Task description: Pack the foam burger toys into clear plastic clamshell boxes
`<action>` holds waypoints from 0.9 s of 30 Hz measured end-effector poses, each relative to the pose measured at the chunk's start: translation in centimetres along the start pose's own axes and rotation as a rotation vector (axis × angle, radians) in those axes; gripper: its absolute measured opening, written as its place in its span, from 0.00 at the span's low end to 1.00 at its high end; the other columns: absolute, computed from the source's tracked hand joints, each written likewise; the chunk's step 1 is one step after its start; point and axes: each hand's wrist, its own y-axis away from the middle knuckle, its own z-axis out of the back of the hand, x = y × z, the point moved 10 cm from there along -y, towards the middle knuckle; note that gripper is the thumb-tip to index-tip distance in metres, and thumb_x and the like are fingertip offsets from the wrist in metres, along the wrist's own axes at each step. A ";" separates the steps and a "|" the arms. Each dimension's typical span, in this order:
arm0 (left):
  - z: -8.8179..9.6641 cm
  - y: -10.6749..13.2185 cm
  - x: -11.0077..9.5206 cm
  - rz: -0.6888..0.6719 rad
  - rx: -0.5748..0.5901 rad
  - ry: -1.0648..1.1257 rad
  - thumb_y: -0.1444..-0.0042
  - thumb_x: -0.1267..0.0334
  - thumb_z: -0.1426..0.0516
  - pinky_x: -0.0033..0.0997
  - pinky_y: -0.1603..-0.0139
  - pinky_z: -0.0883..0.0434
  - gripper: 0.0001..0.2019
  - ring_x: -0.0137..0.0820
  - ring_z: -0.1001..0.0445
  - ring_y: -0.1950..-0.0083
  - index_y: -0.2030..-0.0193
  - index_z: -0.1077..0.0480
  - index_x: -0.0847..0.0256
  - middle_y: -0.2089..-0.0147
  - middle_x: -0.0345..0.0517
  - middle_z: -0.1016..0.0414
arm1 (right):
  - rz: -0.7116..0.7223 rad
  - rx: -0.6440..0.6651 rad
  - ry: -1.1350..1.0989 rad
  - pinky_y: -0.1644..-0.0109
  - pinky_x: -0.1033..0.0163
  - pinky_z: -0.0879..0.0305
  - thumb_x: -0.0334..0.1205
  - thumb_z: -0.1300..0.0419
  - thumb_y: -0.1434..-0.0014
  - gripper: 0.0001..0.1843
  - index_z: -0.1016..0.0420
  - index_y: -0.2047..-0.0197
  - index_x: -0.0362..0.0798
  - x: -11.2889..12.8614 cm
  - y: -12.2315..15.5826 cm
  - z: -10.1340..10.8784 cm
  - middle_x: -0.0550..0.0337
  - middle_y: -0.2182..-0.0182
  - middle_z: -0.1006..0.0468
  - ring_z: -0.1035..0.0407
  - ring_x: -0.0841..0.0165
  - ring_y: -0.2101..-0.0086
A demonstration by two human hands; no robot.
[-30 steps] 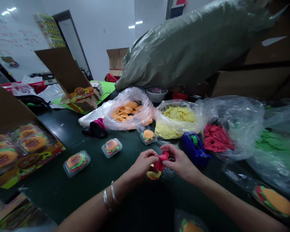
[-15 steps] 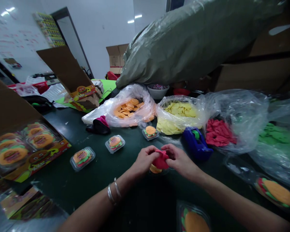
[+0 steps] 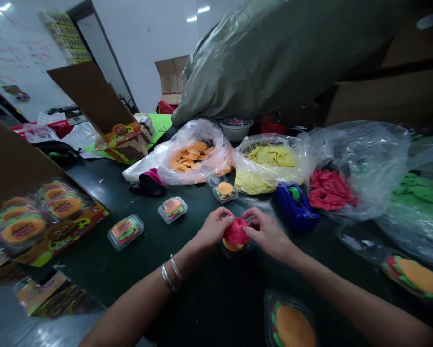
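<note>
Between my hands a soft red piece (image 3: 236, 231) lies over an orange and yellow stack in a small clear plastic tub (image 3: 238, 251). My left hand (image 3: 216, 226) pinches the piece's left edge between thumb and fingers. On the other side my right hand (image 3: 262, 231) grips its right edge the same way. Two silver bangles circle my left wrist. Like pieces fill a clear bag of red pieces (image 3: 332, 190) to the right. Beyond my hands stands a tub with a toy burger (image 3: 225, 190), and a blue tape dispenser (image 3: 296, 208) is near my right hand.
Bags of orange discs (image 3: 190, 156) and yellow pieces (image 3: 270, 156) line the back, with green pieces (image 3: 416, 188) far right. Packed burgers fill a display box (image 3: 72, 229) at left. More burger tubs (image 3: 125, 230) lie around; another (image 3: 292, 323) is near the front edge.
The red piece, bunched up between my fingers before, now spreads lower over the stack. My hands stay on its two sides, and the view has shifted slightly.
</note>
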 end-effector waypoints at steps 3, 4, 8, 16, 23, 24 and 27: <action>0.0 0.1 -0.8 -0.087 0.013 -0.248 0.49 0.66 0.44 0.27 0.67 0.37 0.02 0.28 0.36 0.71 0.69 0.32 0.60 0.74 0.37 0.33 | 0.031 0.014 0.110 0.70 0.63 0.41 0.34 0.45 0.45 0.05 0.31 0.63 0.48 -0.2 0.6 -0.5 0.64 0.78 0.27 0.34 0.68 0.77; 0.0 0.3 -1.0 -0.115 0.016 -0.328 0.50 0.67 0.43 0.28 0.65 0.37 0.01 0.29 0.35 0.70 0.70 0.31 0.60 0.73 0.37 0.32 | 0.045 0.019 0.147 0.69 0.62 0.41 0.34 0.44 0.45 0.04 0.30 0.65 0.48 -0.3 0.8 -0.6 0.62 0.76 0.27 0.33 0.67 0.75; 1.1 1.1 -2.0 -0.217 -0.025 -0.573 0.45 0.67 0.46 0.34 0.55 0.37 0.04 0.35 0.35 0.60 0.66 0.29 0.59 0.66 0.44 0.29 | 0.114 0.021 0.246 0.61 0.59 0.38 0.34 0.41 0.45 0.05 0.26 0.63 0.49 -0.8 1.6 -0.3 0.55 0.66 0.27 0.32 0.62 0.64; -0.4 3.6 -0.3 -0.349 0.155 -0.799 0.43 0.67 0.45 0.32 0.58 0.38 0.04 0.35 0.36 0.60 0.65 0.28 0.60 0.64 0.45 0.29 | 0.470 0.090 0.648 0.60 0.56 0.38 0.34 0.45 0.37 0.08 0.24 0.64 0.48 1.4 3.4 -2.4 0.53 0.67 0.24 0.36 0.60 0.64; -2.4 3.4 -2.7 -0.540 0.200 -0.894 0.38 0.64 0.48 0.35 0.54 0.37 0.11 0.36 0.33 0.55 0.51 0.28 0.56 0.53 0.49 0.25 | 0.532 0.099 0.727 0.61 0.55 0.37 0.30 0.44 0.39 0.06 0.25 0.62 0.45 2.5 3.3 -4.9 0.52 0.64 0.21 0.34 0.59 0.63; -3.2 3.3 -2.8 -0.572 0.252 -0.918 0.38 0.65 0.48 0.35 0.54 0.37 0.11 0.36 0.31 0.56 0.52 0.28 0.56 0.53 0.49 0.24 | 0.540 0.096 0.736 0.60 0.56 0.37 0.30 0.44 0.39 0.07 0.25 0.62 0.45 2.9 3.9 -4.4 0.53 0.62 0.21 0.33 0.61 0.63; -3.8 2.5 -1.7 -0.599 0.275 -1.049 0.41 0.69 0.49 0.36 0.57 0.34 0.11 0.36 0.28 0.61 0.60 0.25 0.57 0.58 0.49 0.22 | 0.602 0.097 0.698 0.56 0.61 0.35 0.32 0.47 0.38 0.08 0.26 0.61 0.46 4.2 6.2 -0.9 0.55 0.58 0.22 0.32 0.65 0.62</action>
